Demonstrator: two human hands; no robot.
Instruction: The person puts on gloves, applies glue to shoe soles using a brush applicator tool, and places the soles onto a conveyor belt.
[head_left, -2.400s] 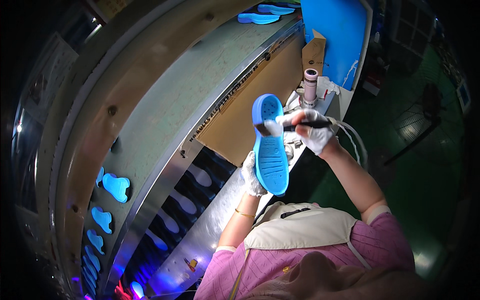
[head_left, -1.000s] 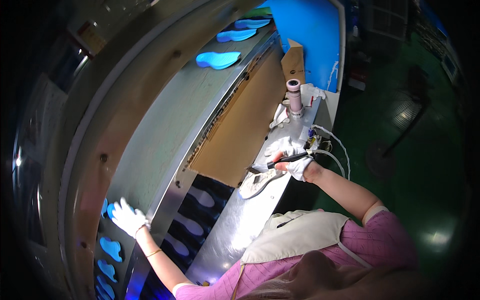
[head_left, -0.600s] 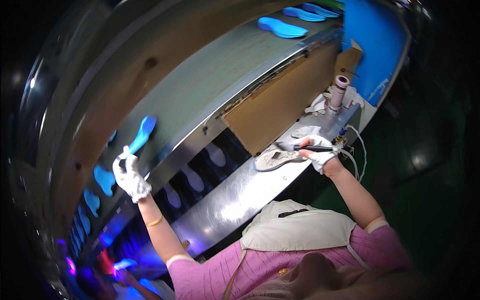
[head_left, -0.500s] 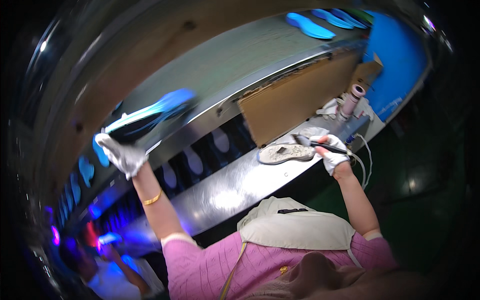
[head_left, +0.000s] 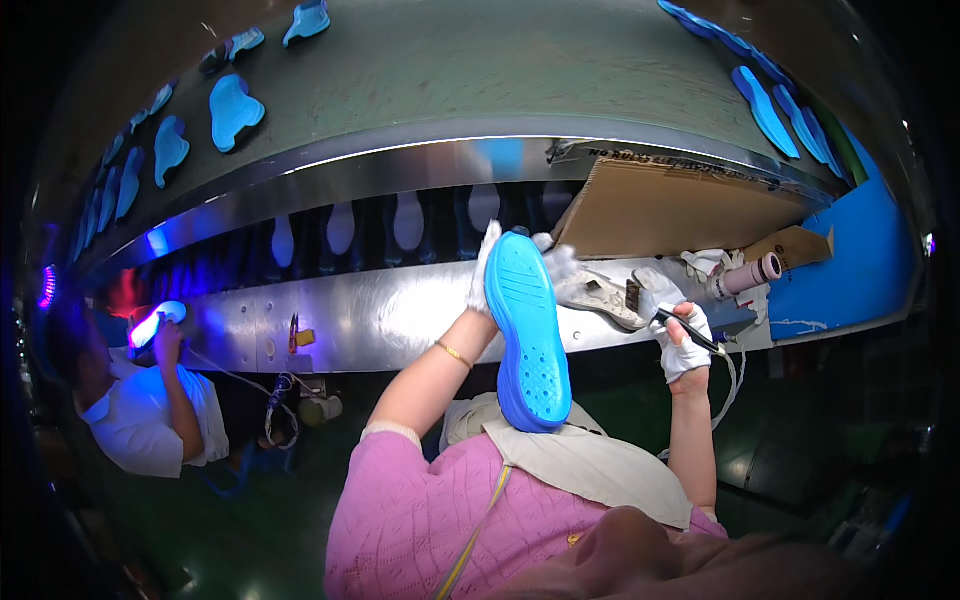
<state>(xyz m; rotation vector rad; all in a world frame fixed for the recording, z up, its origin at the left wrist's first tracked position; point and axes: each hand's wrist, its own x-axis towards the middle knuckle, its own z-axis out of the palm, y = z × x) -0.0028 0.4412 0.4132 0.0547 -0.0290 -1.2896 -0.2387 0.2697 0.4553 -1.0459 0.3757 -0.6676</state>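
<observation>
My left hand (head_left: pixel 492 268), in a white glove, grips a blue shoe sole (head_left: pixel 525 330) at its upper end, tread side toward me, over my lap. My right hand (head_left: pixel 682 342), also gloved, holds a dark brush (head_left: pixel 672 322) with its bristled tip up by a stained white cloth pad (head_left: pixel 602 292) on the steel ledge (head_left: pixel 330 318). The sole hangs between the ledge and my cream apron (head_left: pixel 590 468).
Several blue soles (head_left: pixel 232 108) ride a grey-green conveyor belt (head_left: pixel 480 70) above. A cardboard sheet (head_left: pixel 670 205) and a pink-white cylinder (head_left: pixel 745 275) sit at the right, beside a blue panel (head_left: pixel 850 255). Another person (head_left: pixel 140 410) at the left holds a glowing sole under violet light.
My left hand took a blue sole from the belt at the left and brought it in front of me. My right hand stayed by the cloth pad with the brush.
</observation>
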